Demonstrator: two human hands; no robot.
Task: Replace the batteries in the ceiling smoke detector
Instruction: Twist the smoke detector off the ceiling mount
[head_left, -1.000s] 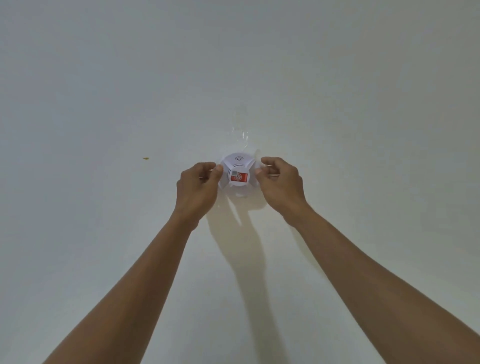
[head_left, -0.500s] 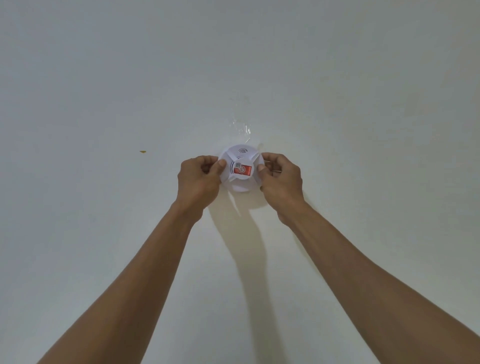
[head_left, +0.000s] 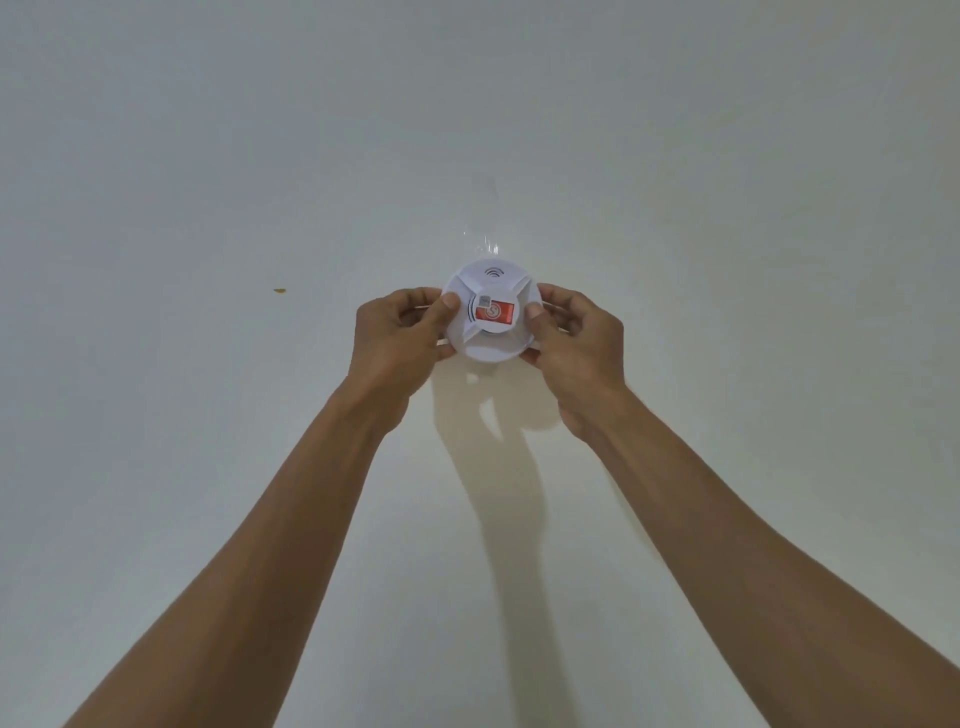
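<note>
A round white smoke detector (head_left: 491, 340) with a red label on its middle sits against the white ceiling (head_left: 208, 156). My left hand (head_left: 397, 340) grips its left rim, thumb on the face. On the opposite rim my right hand (head_left: 576, 345) holds it the same way. Both arms reach up from the bottom of the view. The detector's base and any batteries are hidden behind its body.
A small strip of clear tape (head_left: 483, 241) shines on the ceiling just above the detector. A tiny brown speck (head_left: 279, 290) marks the ceiling to the left. The arms and detector cast a shadow (head_left: 498, 467) below.
The detector now looks larger and closer, with more of its face showing. Both hands have closed further around its rim, thumbs now on the face.
</note>
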